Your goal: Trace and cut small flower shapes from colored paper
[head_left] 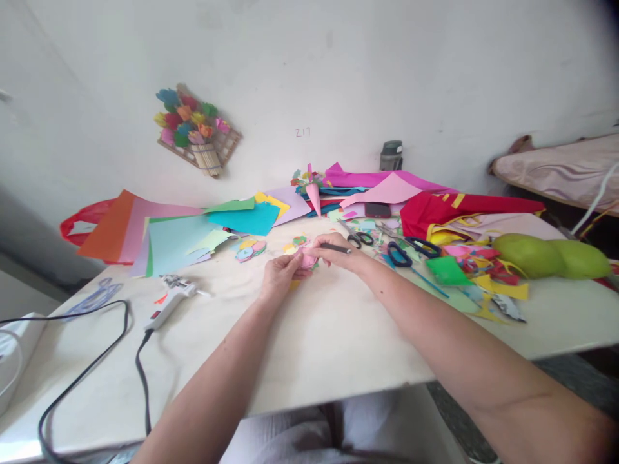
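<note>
My left hand (283,272) pinches a small piece of pink paper (306,259) over the middle of the table. Close against it, my right hand (333,250) grips a dark pen (336,248), its end pointing back toward my wrist. The pen's tip is hidden by my fingers, so I cannot tell whether it touches the paper. Just beyond and to the left of my hands lie small coloured paper cutouts (250,249), in yellow, blue and pink.
A glue gun (169,306) with a black cord lies left. Coloured paper sheets (178,235) line the back. Scissors (399,254), a phone (378,210), paper scraps (478,258) and green fruit-like shapes (551,256) occupy the right. A paper flower basket (198,132) hangs on the wall.
</note>
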`<state>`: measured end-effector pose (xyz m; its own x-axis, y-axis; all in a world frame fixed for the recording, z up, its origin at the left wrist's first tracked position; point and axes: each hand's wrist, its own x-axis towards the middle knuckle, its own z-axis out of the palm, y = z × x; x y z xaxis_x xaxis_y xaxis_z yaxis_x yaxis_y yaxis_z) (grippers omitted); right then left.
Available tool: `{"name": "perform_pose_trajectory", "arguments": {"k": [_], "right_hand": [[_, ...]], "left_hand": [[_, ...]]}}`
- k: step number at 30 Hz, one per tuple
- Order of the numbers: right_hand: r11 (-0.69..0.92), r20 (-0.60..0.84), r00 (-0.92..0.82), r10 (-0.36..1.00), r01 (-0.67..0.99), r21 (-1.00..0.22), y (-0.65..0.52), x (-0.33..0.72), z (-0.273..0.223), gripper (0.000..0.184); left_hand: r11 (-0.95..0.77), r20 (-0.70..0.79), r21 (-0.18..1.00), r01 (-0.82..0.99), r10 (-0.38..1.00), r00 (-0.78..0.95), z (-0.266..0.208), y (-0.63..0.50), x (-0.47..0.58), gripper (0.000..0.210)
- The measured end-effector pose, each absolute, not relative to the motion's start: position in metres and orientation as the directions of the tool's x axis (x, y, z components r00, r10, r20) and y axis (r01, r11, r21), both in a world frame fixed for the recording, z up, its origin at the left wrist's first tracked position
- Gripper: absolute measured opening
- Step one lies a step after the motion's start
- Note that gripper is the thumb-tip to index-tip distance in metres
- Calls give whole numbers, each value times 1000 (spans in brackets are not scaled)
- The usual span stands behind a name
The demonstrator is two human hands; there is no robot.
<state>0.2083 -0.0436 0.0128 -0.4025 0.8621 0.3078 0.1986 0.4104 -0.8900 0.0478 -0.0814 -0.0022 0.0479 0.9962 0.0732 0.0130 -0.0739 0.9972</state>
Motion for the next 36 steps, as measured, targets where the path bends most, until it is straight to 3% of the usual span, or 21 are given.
{"name": "perform_pose_trajectory", "arguments": {"k": [5,8,12,16,29,36], "right_hand": [[433,406,-150,901,274,-859,-38,228,23,30],[464,501,-51,864,463,-755,-30,242,22,28],[316,480,20,877,728,-608,-25,251,19,23],[224,429,-2,904,855,-468,-23,253,14,21],[173,282,-94,955,947,-271,-28,242,13,25],[176,382,-17,924,906,-384,-25,243,9,27]], "left_hand": [[-116,113,993,-36,989,-93,-1,-79,44,39],[-127,116,990,-60,981,-156,-1,-77,41,37],[-134,124,991,-28,966,-226,-1,-76,39,35],[-136,137,990,25,950,-281,0,-76,38,34],[-151,164,986,66,933,-321,-3,-73,39,37],[-157,188,980,119,927,-324,-5,-73,37,38]]}}
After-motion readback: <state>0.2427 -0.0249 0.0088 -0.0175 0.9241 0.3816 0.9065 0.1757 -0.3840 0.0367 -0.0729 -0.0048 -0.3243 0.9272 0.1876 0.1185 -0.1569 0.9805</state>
